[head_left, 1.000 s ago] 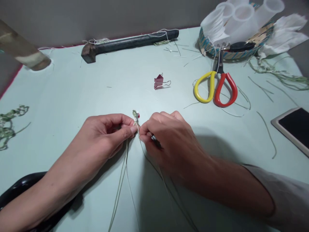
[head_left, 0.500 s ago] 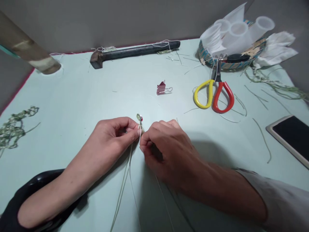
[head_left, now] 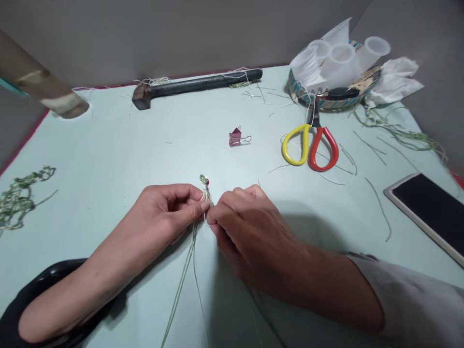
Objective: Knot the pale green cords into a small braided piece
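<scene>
A small knotted piece of green and white cord (head_left: 203, 178) with a red bit on its side stands up between my hands, at the middle of the table. My left hand (head_left: 174, 208) pinches the cords just below that knot, thumb against forefinger. Close on its right, my right hand (head_left: 246, 227) is closed with its fingertips together on the cords. Its inner fingers are hidden, so which strands it grips is unclear. Long thin green strands (head_left: 182, 280) trail from under my hands toward the near edge.
Ahead lie a hammer (head_left: 203, 83), a pink binder clip (head_left: 235, 138) and scissors (head_left: 303, 145) with yellow and red handles. A woven basket (head_left: 297, 88) holds white plastic tubes. A phone (head_left: 431, 208) is at right, knotted green cord (head_left: 16, 198) at left, a pole (head_left: 61, 99) at back left.
My right fingertips have closed in on the cords just under my left thumb, and the strand ends have shifted a little. The whole view has turned slightly.
</scene>
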A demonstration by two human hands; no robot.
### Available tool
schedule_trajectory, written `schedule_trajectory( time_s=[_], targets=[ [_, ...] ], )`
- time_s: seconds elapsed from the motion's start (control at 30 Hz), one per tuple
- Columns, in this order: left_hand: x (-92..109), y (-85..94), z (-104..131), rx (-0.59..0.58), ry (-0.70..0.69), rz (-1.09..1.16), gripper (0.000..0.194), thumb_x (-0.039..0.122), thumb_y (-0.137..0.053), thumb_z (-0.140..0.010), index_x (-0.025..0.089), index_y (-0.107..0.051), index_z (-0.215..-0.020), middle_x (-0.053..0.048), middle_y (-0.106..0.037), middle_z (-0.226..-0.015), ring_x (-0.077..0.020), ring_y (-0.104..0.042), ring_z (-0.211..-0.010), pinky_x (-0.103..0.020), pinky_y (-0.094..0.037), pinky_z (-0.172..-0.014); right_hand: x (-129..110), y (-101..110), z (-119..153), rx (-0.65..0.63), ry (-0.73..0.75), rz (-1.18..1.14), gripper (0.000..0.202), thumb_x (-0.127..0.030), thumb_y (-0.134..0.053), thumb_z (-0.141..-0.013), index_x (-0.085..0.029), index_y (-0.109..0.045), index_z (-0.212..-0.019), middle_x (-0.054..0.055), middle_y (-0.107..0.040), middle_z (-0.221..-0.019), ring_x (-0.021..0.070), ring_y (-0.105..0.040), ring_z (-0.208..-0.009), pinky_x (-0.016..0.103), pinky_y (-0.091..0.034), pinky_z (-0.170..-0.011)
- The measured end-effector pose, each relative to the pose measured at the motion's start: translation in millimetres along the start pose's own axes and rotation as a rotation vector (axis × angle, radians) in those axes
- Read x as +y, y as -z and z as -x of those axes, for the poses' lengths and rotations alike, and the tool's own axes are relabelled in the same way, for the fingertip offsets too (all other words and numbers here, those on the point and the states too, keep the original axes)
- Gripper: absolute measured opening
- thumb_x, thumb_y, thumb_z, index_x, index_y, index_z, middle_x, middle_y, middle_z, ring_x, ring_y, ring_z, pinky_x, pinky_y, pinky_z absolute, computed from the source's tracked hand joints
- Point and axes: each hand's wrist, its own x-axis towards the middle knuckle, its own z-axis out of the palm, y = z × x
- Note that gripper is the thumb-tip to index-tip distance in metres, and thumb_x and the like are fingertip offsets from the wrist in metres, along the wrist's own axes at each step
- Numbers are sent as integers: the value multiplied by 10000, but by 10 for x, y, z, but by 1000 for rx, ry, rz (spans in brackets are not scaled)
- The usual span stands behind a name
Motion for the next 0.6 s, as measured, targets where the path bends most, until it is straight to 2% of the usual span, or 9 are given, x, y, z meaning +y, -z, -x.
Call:
schedule_trajectory(
  time_s=[0.1, 0.2, 0.33, 0.47, 0.53, 0.6],
  targets=[
    [9, -13, -20, -2, -23, -3, 303, 484, -683, -803, 209, -669, -677, -1, -604, -684, -136, -462, -607, -242, -316, -512, -20, 40, 20, -5, -27, 117, 148, -140, -513, -925, -176, -650, -882, 43, -609, -812, 203, -424, -730, 368, -262, -698],
    [20, -19, -21, 0, -37, 12, 295, 454, -710, -786, 206, -639, -642, 37, -504, -601, -98, -344, -533, -230, -242, -468, -45, 98, 3, -69, -118, 194, 115, -152, -543, -925, -180, -654, -944, 67, -626, -873, 223, -463, -763, 377, -273, -703],
    [32, -5, -16, -10, -43, 21, 291, 416, -757, -735, 205, -602, -608, 69, -390, -486, -86, -274, -466, -238, -175, -442, -92, 154, -101, -197, -268, 151, 272, -90, -495, -943, -168, -642, -1158, 108, -648, -1019, 240, -531, -863, 378, -320, -748],
    [14, 8, -34, -25, -86, 16, 352, 432, -778, -752, 198, -582, -576, 84, -364, -419, -75, -269, -416, -248, -166, -437, -109, 206, -216, -217, -304, 69, 329, 21, -423, -886, -148, -654, -1048, 136, -660, -1064, 243, -555, -934, 360, -340, -742],
    [-7, 9, -50, -33, -107, 3, 372, 430, -768, -811, 194, -585, -590, 97, -353, -407, -73, -273, -401, -243, -191, -427, -86, 260, -238, -220, -299, -13, 225, -39, -469, -882, -160, -635, -973, 126, -663, -1060, 239, -555, -938, 345, -344, -717],
    [-27, 9, -62, -38, -112, -23, 344, 407, -729, -903, 180, -612, -672, 98, -426, -469, -74, -337, -409, -223, -276, -422, -50, 328, -228, -218, -308, -135, 102, -142, -510, -884, -183, -601, -905, 89, -665, -1002, 212, -553, -878, 324, -357, -696]
  ],
)
